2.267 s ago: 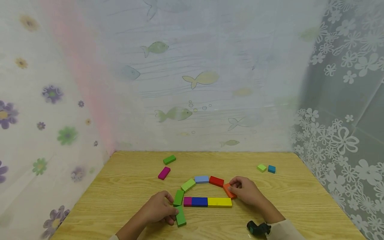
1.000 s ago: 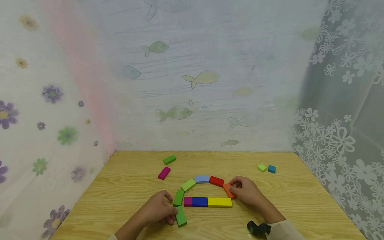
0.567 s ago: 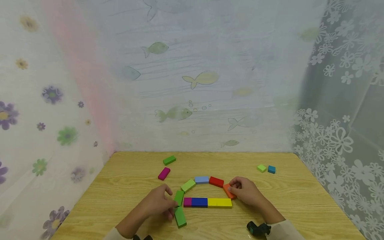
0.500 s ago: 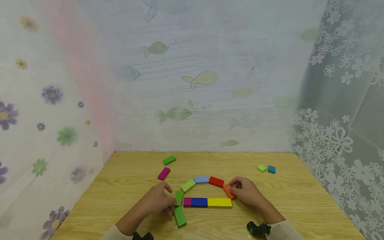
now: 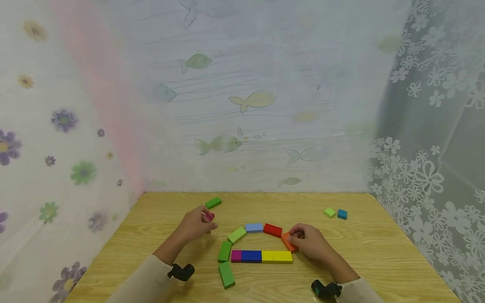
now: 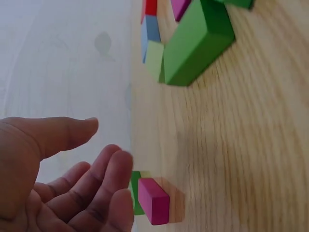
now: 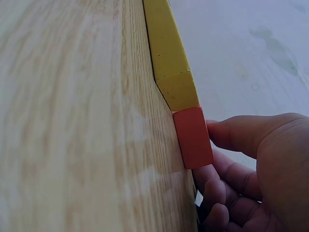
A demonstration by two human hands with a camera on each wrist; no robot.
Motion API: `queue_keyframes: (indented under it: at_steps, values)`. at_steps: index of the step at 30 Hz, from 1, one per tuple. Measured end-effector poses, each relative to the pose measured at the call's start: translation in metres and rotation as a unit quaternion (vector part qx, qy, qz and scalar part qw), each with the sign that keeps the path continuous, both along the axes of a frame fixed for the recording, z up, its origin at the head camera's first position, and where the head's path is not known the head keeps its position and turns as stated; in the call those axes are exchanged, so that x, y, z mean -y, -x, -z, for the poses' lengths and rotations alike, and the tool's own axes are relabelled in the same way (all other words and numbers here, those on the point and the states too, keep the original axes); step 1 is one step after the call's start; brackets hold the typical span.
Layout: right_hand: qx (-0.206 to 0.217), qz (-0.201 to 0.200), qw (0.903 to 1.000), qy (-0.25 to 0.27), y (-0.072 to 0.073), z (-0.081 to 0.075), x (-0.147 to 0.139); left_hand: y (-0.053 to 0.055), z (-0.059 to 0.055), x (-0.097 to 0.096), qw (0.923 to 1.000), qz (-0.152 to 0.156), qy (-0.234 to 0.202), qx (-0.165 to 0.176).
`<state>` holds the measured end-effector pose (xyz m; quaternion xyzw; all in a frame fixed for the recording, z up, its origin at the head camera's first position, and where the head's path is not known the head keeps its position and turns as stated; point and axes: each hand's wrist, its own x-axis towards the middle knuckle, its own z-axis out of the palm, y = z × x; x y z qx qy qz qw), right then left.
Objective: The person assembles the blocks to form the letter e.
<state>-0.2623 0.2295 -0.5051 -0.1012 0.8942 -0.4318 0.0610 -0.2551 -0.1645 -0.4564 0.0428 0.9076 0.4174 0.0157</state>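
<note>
We locate the loose magenta block [image 6: 154, 202] on the counter [image 5: 382, 252], just beside the fingers of our left hand [image 5: 191, 225], the nearer one. Its long axis runs away from that wrist. Left thumb and fingers stand apart; we cannot confirm contact. Our right hand [image 5: 311, 242] pinches the orange block [image 7: 193, 137] beside the yellow block [image 5: 277, 257].

No readable text, labels, brands or numbers in any view; nothing legible on the magenta block [image 6: 153, 200] or orange block [image 7: 193, 137]. Prints on the back sheet [image 5: 333, 122] (fish, bubbles), left sheet [image 5: 30, 181] and right sheet [image 5: 428, 181] (flowers) are pictures only. Wrist cameras [image 5: 182, 272]: any marking too small to read.
</note>
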Motion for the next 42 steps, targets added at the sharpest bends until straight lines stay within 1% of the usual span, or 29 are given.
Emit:
queue_keyframes:
  at_steps: [3, 8, 12, 17, 20, 24, 28, 30, 32, 38, 42]
  values:
    - [0.002, 0.000, 1.0000, 0.000, 0.000, 0.000, 0.000, 0.012, 0.002, 0.002, 0.9997, -0.016, 0.007, -0.019]
    - [0.002, 0.002, 1.0000, 0.000, 0.001, 0.001, 0.000, 0.029, 0.007, 0.004, 0.9982, -0.030, 0.017, -0.049]
    - [0.000, 0.004, 1.0000, -0.002, 0.001, 0.001, 0.000, 0.040, 0.013, 0.006, 0.9955, -0.044, 0.040, -0.073]
    - [0.004, -0.004, 1.0000, 0.000, 0.001, 0.001, 0.000, 0.054, 0.020, 0.011, 0.9896, -0.070, 0.077, -0.100]
    - [0.006, -0.003, 1.0000, 0.002, 0.000, 0.001, 0.000, 0.066, 0.025, 0.014, 0.9884, -0.077, 0.089, -0.095]
    - [0.007, 0.002, 1.0000, 0.006, 0.001, 0.001, 0.000, 0.079, 0.027, 0.015, 0.9894, -0.081, 0.095, -0.073]
    - [0.004, 0.001, 1.0000, 0.005, 0.002, 0.001, -0.001, 0.083, 0.025, 0.015, 0.9889, -0.097, 0.100, -0.051]
    - [0.000, 0.000, 1.0000, 0.003, 0.002, 0.000, -0.001, 0.084, 0.024, 0.016, 0.9896, -0.103, 0.092, -0.040]
    - [-0.002, 0.000, 1.0000, 0.003, 0.001, 0.001, -0.001, 0.085, 0.024, 0.017, 0.9907, -0.103, 0.082, -0.034]
    - [0.001, -0.001, 1.0000, 0.007, 0.001, 0.000, -0.002, 0.086, 0.030, 0.021, 0.9939, -0.083, 0.069, -0.021]
    - [0.002, -0.004, 0.9999, 0.011, -0.001, -0.001, -0.002, 0.084, 0.032, 0.022, 0.9940, -0.072, 0.078, -0.027]
